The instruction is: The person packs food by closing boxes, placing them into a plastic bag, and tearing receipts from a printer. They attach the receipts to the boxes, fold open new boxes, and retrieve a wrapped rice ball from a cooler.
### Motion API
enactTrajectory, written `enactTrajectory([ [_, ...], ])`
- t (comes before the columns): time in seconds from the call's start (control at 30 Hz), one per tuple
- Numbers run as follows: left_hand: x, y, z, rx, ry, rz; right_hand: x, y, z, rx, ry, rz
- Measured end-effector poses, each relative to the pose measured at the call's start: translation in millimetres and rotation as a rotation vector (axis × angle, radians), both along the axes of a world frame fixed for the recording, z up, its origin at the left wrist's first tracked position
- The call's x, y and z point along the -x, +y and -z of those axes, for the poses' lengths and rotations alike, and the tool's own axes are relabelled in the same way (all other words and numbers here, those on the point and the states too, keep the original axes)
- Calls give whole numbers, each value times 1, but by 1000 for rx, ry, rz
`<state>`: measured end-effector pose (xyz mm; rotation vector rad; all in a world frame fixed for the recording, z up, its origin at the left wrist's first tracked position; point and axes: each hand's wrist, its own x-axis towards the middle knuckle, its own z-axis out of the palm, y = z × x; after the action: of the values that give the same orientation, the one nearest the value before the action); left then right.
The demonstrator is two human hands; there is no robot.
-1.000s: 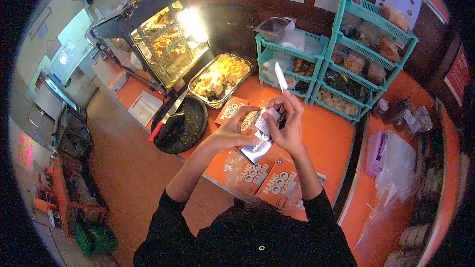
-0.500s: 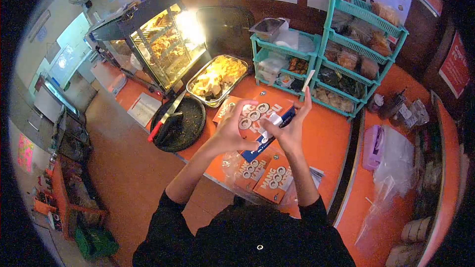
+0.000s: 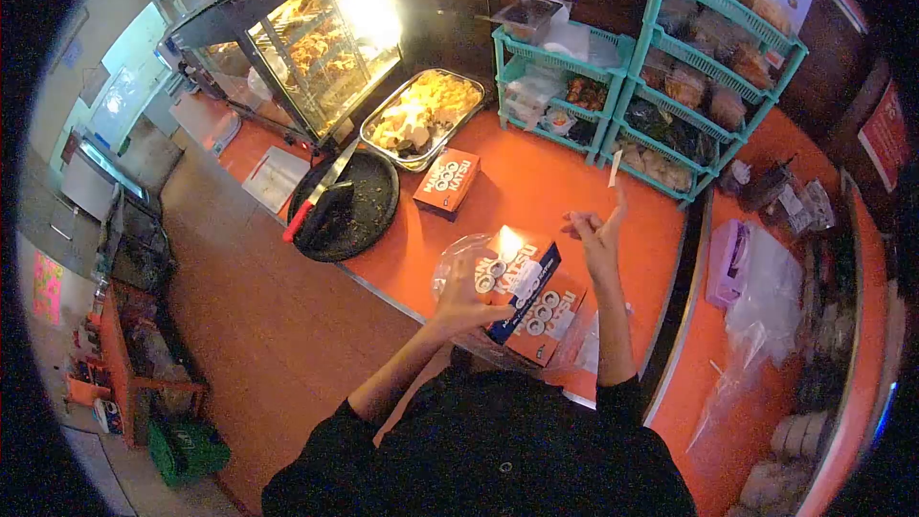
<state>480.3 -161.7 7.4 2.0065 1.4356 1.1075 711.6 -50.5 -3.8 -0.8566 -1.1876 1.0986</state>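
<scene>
My left hand (image 3: 462, 304) grips an orange and blue carton (image 3: 505, 268) printed "Mang Katsu", its fingers along the left side and its thumb at the front. The carton is over a clear plastic bag (image 3: 442, 266) and overlaps another orange carton (image 3: 555, 318) in this view. To the right, my right hand (image 3: 603, 237) is raised off the carton, fingers apart. A thin white strip (image 3: 615, 170) sticks up from its index fingertip. A third orange carton (image 3: 447, 184) rests farther back on the orange counter (image 3: 383, 275).
A metal tray of yellow food (image 3: 426, 115) stands behind a round black pan (image 3: 364, 220) with a red-handled knife (image 3: 304, 213) across it. Beyond are a lit glass food warmer (image 3: 316, 57) and teal tiered racks (image 3: 661, 96). A purple dispenser (image 3: 729, 263) sits at right.
The carton has come down toward me, with my left hand on it. My right hand has let go of it and moved to the right, the white strip still on its fingertip.
</scene>
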Motion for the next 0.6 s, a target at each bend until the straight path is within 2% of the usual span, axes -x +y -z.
enactTrajectory([
  [0.03, -1, 0, 10, -107, 55, -5, 0, -6, 11, 107, -25, -31],
  [0.07, 5, -1, 23, 74, 63, -48, 1, -9, 23, 214, -48, -61],
  [0.1, 13, -5, 36, 74, 65, -44, 1, -11, 35, 215, -45, -57],
  [0.17, 21, -10, 35, 384, 147, -131, 0, -15, 58, 249, -194, -110],
  [0.23, 20, -13, 36, 405, 222, -150, 3, -22, 74, 242, -206, -116],
  [0.3, 12, -15, 42, 489, 448, -255, 3, -25, 84, 228, -221, -126],
  [0.37, -1, -17, 41, 486, 403, -256, 3, -25, 90, 218, -366, -60],
  [0.43, -9, -23, 70, 345, 291, -291, 3, -26, 79, 245, -366, -83],
  [0.47, -13, -24, 72, 245, 322, -248, 3, -28, 69, 273, -369, -102],
  [0.5, -10, -25, 73, 244, 319, -251, 5, -29, 61, 270, -371, -105],
  [0.57, 0, -28, 64, 384, 410, -118, 10, -31, 50, 353, -366, -120],
  [0.6, 7, -25, 71, 396, 403, -107, 9, -28, 60, 351, -369, -123],
])
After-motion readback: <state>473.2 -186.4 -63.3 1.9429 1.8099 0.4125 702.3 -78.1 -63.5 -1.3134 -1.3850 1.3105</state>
